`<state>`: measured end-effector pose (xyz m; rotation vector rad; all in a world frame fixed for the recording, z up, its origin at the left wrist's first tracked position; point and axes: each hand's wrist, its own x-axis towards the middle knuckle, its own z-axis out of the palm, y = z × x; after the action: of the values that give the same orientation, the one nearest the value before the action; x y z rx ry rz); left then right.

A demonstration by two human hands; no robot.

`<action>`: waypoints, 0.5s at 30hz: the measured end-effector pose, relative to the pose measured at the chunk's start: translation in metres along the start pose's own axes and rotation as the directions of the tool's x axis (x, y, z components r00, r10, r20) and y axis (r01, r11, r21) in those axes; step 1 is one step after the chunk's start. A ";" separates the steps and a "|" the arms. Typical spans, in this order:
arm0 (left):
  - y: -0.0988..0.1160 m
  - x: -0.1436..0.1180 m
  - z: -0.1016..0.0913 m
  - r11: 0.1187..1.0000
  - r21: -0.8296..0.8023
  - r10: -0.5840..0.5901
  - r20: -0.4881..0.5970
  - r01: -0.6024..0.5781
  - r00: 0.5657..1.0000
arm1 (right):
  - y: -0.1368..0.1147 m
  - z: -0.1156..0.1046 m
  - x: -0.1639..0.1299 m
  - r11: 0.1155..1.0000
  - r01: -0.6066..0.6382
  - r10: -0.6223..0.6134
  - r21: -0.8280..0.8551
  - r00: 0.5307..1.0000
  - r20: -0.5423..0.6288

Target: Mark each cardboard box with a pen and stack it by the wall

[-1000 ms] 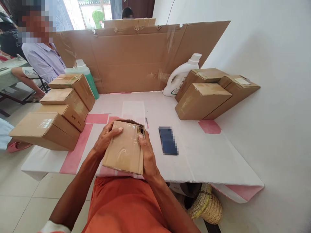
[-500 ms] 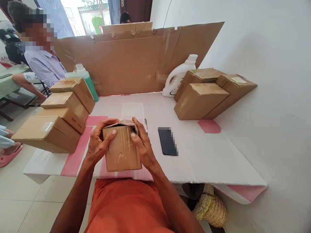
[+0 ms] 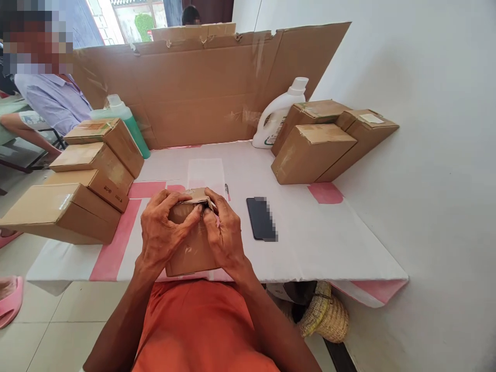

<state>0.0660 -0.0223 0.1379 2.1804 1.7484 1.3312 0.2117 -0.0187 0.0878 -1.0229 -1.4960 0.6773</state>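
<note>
A small cardboard box (image 3: 189, 256) stands at the near edge of the table, right in front of my body. My left hand (image 3: 165, 227) grips its left side, fingers over the top and thumb stretched to the torn gap under the lid edge. On the other side my right hand (image 3: 225, 230) clasps the right top corner, its thumb at the same gap. The lid flap is slightly lifted at the front. What lies inside the box is hidden. To the right of my right hand lies a black phone (image 3: 260, 219), and a pen (image 3: 227, 190) rests beyond it.
Several cardboard boxes (image 3: 93, 206) line the left side, beside a green liquid bottle (image 3: 134, 132). More boxes (image 3: 312, 155) and a white jug (image 3: 277, 116) stand back right. A cardboard panel (image 3: 194, 98) closes the far edge. A person (image 3: 46, 101) sits at left; a woven basket (image 3: 329, 318) is below.
My left thumb has moved right across the box front to the torn gap, close to my right thumb. The view has shifted slightly, so the surroundings sit further left and higher.
</note>
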 end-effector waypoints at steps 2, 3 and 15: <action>0.001 -0.001 0.001 1.000 0.020 0.006 -0.011 -0.006 1.000 | -0.001 0.003 0.002 0.996 0.057 -0.060 -0.070 0.997 -0.044; 0.001 -0.002 0.001 1.000 0.029 0.012 -0.017 -0.011 1.000 | -0.001 0.005 0.002 0.993 0.071 -0.076 -0.092 0.996 -0.056; -0.001 0.004 -0.002 0.998 0.063 -0.015 -0.028 0.016 0.999 | 0.019 -0.020 0.014 0.951 -0.128 0.100 0.280 0.989 0.111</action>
<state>0.0640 -0.0200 0.1409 2.1859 1.8386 1.3269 0.2356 -0.0003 0.0822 -0.8669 -1.3778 1.0078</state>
